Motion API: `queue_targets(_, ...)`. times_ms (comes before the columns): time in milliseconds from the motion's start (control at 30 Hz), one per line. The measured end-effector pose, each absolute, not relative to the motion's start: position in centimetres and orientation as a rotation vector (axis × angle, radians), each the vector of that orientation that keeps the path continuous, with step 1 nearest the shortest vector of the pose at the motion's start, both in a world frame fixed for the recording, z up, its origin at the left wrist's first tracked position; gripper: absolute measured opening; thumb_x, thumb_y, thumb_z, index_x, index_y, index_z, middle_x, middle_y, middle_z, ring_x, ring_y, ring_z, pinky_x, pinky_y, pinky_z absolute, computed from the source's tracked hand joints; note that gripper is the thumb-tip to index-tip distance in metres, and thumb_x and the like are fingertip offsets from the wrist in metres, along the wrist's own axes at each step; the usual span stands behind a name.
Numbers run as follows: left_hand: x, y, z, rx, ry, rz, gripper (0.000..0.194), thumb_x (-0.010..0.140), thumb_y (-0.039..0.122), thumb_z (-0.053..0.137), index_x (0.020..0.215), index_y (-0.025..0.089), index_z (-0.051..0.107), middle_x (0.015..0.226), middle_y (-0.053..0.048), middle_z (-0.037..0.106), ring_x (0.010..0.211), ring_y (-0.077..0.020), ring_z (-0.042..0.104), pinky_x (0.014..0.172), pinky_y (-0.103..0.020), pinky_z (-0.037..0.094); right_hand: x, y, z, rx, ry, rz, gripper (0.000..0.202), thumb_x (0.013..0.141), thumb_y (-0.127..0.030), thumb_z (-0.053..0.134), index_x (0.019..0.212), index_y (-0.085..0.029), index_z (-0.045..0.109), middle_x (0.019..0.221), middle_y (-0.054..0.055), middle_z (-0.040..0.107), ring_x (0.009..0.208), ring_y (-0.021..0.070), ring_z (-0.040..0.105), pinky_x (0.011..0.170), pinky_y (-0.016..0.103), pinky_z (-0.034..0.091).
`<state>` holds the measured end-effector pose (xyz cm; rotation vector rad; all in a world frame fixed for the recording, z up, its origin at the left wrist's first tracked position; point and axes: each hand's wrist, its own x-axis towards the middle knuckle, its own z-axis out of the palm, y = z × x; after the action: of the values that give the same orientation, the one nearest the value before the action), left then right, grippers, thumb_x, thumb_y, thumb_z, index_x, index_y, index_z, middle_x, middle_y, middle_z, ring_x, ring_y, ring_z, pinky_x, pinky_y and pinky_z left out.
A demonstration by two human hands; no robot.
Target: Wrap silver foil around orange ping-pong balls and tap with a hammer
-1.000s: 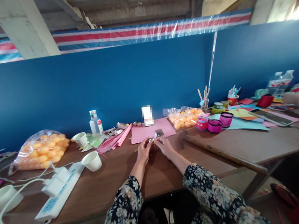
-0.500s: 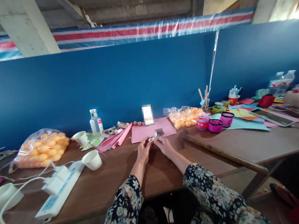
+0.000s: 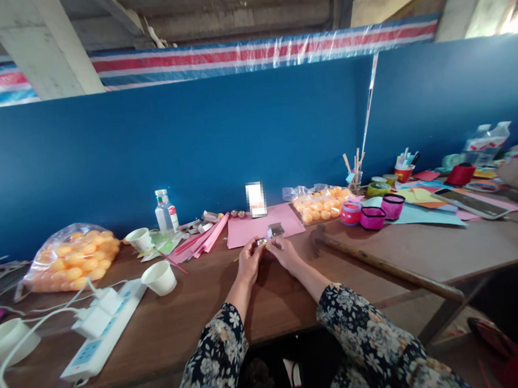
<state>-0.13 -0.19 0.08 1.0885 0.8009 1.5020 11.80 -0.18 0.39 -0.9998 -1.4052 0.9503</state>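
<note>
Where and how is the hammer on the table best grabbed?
Grip the hammer by its handle, near the free end, probably coming from the near right with the right hand once it leaves the small shiny thing. The head lies farthest away; the handle slants toward the near right, and its end seems to overhang the tabletop, likely leaving room to wrap around.

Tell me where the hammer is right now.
In the head view, the hammer lies right of the right hand on the brown table, nearer than the magenta items.

Two ball bags (image 3: 45, 251) (image 3: 291, 193), one power strip (image 3: 92, 352).
</note>
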Motion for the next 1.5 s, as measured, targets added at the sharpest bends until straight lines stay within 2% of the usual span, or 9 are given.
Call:
queue_targets(467,-0.2,-0.2,0.0,1.145,0.801,1.489,0.046,0.062,0.032,0.065,0.105,0.019,0.057,0.096,-0.005,0.064,0.088,-0.0186,0.058,0.084,-0.035,0.040,12.0,-0.4,1.2,-1.043,-1.373,0.982,0.022,0.067,-0.035,0.055,0.065,-0.014,0.060,0.061,0.001,0.060,0.059,0.0132,0.053,0.058,0.024,0.040)
queue_targets(800,-0.3,-0.6,0.4,1.220,0.848,1.455,0.043,0.065,0.034,0.062,0.105,0.017,0.056,0.094,-0.006,0.064,0.085,-0.0186,0.057,0.078,-0.032,0.043,12.1,-0.6,1.7,-0.985,-1.314,1.148,0.024,0.061,-0.037,0.061,0.062,-0.013,0.061,0.062,0.001,0.062,0.060,0.0141,0.055,0.058,0.024,0.042)
queue_targets(1233,-0.2,-0.7,0.5,1.224,0.820,1.458,0.040,0.066,0.033,0.062,0.102,0.017,0.058,0.092,-0.005,0.063,0.080,-0.0161,0.057,0.077,-0.031,0.043,12.3,-0.1,1.8,-1.004,-1.303,1.184,0.032,0.054,-0.043,0.065,0.058,-0.012,0.058,0.053,0.000,0.054,0.050,0.0090,0.046,0.048,0.021,0.036)
queue_targets(1500,-0.2,-0.5,0.3,1.190,0.802,1.453,0.043,0.065,0.032,0.062,0.105,0.016,0.056,0.092,-0.006,0.063,0.081,-0.0165,0.057,0.077,-0.032,0.043,12.1,0.6,0.8,-0.977,-1.258,1.205,0.029,0.055,-0.040,0.066,0.060,-0.012,0.059,0.053,0.000,0.055,0.050,0.0096,0.048,0.048,0.022,0.038)
